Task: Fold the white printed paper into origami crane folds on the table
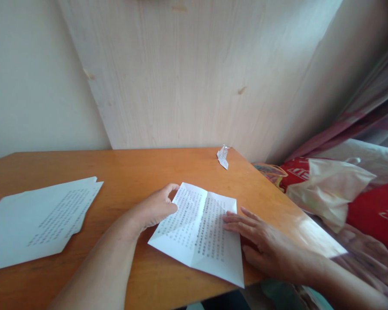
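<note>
A creased sheet of printed paper (198, 228) lies on the table in front of me, with a fold line running down its middle. My left hand (155, 206) holds its left edge, the thumb at the edge and the index finger reaching the top left corner; its other fingers are hidden. On the right edge rest the fingertips of my right hand (261, 241), which is open with its fingers stretched out and palm down.
A stack of printed sheets (26, 219) lies on the wooden table (132, 168) at left. A small folded paper piece (223, 157) sits near the back right corner. Beyond the right edge are red bags (378, 211) and a pale plastic bag (330, 185). A wood-grain panel (181, 77) stands behind.
</note>
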Available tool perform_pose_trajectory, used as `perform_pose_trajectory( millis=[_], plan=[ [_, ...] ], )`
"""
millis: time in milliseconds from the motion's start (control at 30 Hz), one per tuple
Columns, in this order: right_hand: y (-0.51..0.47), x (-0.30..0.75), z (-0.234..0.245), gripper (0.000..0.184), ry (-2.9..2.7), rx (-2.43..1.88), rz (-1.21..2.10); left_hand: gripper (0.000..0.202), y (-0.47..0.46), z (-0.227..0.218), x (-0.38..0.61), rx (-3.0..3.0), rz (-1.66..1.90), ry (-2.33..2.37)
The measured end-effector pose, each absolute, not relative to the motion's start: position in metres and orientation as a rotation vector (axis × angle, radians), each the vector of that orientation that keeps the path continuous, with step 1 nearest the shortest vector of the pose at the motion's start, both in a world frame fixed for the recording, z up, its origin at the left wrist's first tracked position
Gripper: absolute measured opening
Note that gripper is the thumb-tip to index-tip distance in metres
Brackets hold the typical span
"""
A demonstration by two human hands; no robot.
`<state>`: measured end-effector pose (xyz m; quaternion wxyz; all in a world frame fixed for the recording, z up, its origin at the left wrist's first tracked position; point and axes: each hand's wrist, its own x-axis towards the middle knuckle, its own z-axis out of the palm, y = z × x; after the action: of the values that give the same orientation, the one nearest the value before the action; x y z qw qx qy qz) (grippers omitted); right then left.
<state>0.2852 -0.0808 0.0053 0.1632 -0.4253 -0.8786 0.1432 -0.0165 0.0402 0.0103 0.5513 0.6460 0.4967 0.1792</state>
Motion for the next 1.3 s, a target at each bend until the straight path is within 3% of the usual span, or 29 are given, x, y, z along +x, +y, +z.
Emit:
perform_pose_trajectory(
  millis=[200,400,500,700,833,967,1033,1167,1300],
  plan=[
    [-0.083,0.289,-0.006,0.054,-2.532,-1.249,0.287,0.067,0.04,0.007,-0.015,1.545,0.482,1.219],
    [-0.076,0.29,-0.011,0.034,-2.46,-1.163,0.279,0.024,0.036,0.012,-0.013,1.584,0.413,1.266],
    [-0.074,0.287,-0.008,0.023,-2.296,-1.226,0.431,0.016,0.035,0.018,-0.014,1.631,0.367,1.334],
    [-0.059,0.29,-0.013,0.029,-1.851,-1.592,0.628,0.023,0.038,0.019,-0.019,1.677,0.405,1.211],
    [-0.043,0.294,-0.026,0.019,-1.711,-1.707,0.536,0.034,0.04,0.018,-0.017,1.621,0.525,1.27],
    [-0.035,0.292,-0.032,0.056,-1.653,-1.722,0.484,0.066,0.041,0.02,-0.011,1.568,0.654,1.238],
    [-0.034,0.291,-0.032,0.067,-1.644,-1.734,0.46,0.071,0.041,0.021,-0.009,1.573,0.677,1.178],
    [-0.034,0.292,-0.03,0.071,-1.624,-1.744,0.451,0.058,0.038,0.022,-0.005,1.605,0.722,1.026],
    [-0.032,0.297,-0.03,0.066,-1.595,-1.73,0.451,0.071,0.034,0.023,0.0,1.582,0.697,0.926]
  ],
)
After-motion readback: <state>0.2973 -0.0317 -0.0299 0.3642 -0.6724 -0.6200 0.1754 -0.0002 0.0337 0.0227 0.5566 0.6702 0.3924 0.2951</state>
